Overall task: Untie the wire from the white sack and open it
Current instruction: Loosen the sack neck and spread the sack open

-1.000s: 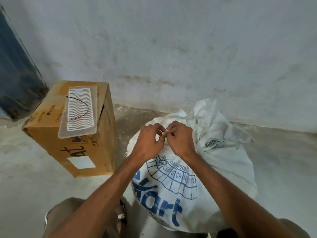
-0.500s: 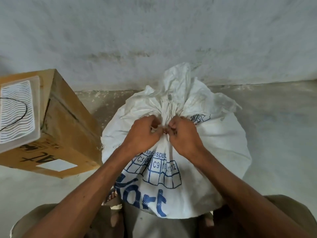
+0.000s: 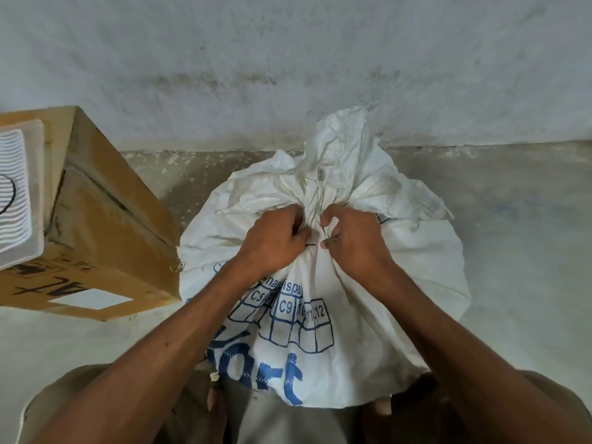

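A full white sack [image 3: 413, 270] with blue print stands on the floor between my knees, its neck bunched and tied. A thin dark wire [image 3: 315, 241] runs around the neck; a short stretch shows between my hands. My left hand [image 3: 272, 241] pinches one end of the wire at the neck. My right hand [image 3: 355, 241] pinches the other end, with a bent tip poking out by the fingers. The gathered top of the sack rises beyond both hands.
A brown cardboard box [image 3: 105, 225] stands to the left of the sack, with a white ribbed plastic tray [image 3: 19, 193] and a dark wire on top. A stained pale wall [image 3: 288, 75] runs close behind. Bare concrete floor [image 3: 525, 238] lies to the right.
The view has tilted down and moved right, closer to the sack. My hands have drawn slightly apart, so a bit of wire shows between them.
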`<state>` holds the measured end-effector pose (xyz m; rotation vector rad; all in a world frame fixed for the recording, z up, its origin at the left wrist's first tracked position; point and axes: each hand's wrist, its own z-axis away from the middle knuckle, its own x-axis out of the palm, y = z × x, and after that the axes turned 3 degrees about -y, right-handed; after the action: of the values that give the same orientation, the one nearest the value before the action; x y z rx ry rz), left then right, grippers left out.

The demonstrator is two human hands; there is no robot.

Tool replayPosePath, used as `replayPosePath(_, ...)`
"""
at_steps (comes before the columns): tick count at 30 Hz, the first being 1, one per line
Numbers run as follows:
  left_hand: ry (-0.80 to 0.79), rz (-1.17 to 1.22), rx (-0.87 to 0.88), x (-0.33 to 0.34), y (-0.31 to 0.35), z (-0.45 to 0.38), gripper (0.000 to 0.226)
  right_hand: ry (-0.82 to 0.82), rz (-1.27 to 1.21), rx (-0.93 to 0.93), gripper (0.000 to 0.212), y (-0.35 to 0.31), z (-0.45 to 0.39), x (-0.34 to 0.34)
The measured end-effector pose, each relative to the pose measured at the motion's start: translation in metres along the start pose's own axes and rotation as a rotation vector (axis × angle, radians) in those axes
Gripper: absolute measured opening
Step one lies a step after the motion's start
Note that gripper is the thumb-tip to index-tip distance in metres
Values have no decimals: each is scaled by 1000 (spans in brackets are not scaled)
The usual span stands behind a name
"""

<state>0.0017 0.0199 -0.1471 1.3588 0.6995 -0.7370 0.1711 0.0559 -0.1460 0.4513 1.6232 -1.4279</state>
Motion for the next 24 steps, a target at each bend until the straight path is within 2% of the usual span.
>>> replayPosePath(2,13,1,-9,0,3,6,23,35,-72,-27,30,1,7,-2)
replayPosePath(5,41,123,-96,-3,13,27,20,180,-215,-54,38,-4,35,0)
replayPosePath(7,76,178,-130,0,20,50,27,278,-245,-89,44,-9,60,2)
replayPosePath(10,184,215,-167,5,32,86,37,341,-282,-148,50,-11,95,1)
replayPosePath(13,347,280,-181,3,55,127,29,382,-349,-118,34,-11,127,-1)
replayPosePath(15,378,419,-189,-1,78,153,27,360,-364,-85,25,-14,150,-1)
replayPosePath(17,375,520,-204,-2,95,175,27,300,-399,-28,31,-21,173,-2)
replayPosePath(24,414,574,-199,-17,123,238,24,220,-768,88,28,-69,225,-18)
